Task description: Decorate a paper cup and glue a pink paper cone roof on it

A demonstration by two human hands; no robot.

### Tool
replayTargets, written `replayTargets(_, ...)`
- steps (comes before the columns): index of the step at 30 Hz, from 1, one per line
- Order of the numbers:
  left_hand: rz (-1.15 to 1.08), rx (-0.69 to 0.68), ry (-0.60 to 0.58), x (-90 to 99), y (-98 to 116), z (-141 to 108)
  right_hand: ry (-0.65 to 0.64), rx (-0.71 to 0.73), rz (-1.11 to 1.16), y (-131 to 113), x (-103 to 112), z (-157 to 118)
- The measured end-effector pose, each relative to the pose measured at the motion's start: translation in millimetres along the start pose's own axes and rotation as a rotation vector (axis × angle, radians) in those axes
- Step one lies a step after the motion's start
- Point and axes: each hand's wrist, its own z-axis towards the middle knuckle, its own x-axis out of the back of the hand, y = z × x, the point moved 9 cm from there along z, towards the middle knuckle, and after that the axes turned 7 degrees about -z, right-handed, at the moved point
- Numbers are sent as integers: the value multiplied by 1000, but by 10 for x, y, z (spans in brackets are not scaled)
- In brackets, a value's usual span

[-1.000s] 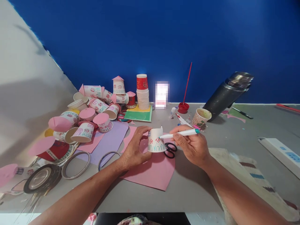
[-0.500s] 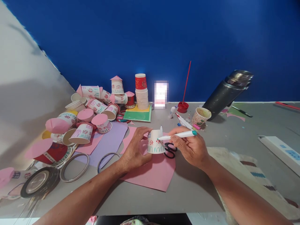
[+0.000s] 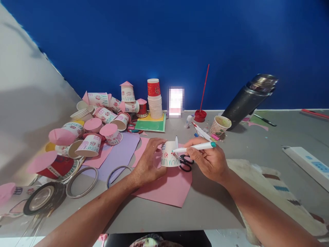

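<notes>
My left hand (image 3: 150,161) grips a white paper cup (image 3: 169,159) by its top and bottom edges. Drawn on the cup are a blue window, red flowers and green grass strokes along the lower rim. In my right hand (image 3: 207,159) is a white marker (image 3: 199,146) with a green end, its tip at the cup's side near the red flowers. Black-handled scissors (image 3: 185,164) lie just behind the cup, partly hidden. Beneath is a sheet of pink paper (image 3: 164,192), overlapping purple paper (image 3: 122,145).
Decorated cups with pink paper roofs (image 3: 88,145) pile up at the left, near tape rolls (image 3: 82,182). A cup stack (image 3: 155,106) stands behind. Toward the right are loose markers (image 3: 202,132), a patterned cup (image 3: 220,127), a black thermos (image 3: 248,103), a cloth (image 3: 257,188) and a power strip (image 3: 308,163).
The whole view has shifted very slightly. Both hands keep their hold on the cup and marker, and the marker tip has moved a touch along the cup's side.
</notes>
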Motion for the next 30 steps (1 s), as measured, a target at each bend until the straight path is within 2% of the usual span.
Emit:
replayTargets(4,25,6,-17,-10,13,10,-40,3,-7,-3,-43,0)
replayTargets(9,44,-16,-13,-12,33,20,-9,16,-6,-17,-14,1)
replayTargets(13,50,5,-15,-18,-6,13,-62,3,8,-18,-61,4)
replayTargets(18,60,31,-19,-12,-37,4,-35,-26,15,11,-23,-3)
replayTargets(25,45,42,-23,-16,-22,3,-85,26,15,-31,-77,-3)
replayTargets(30,45,56,-16,-7,-35,8,-15,31,-12,-44,11,19)
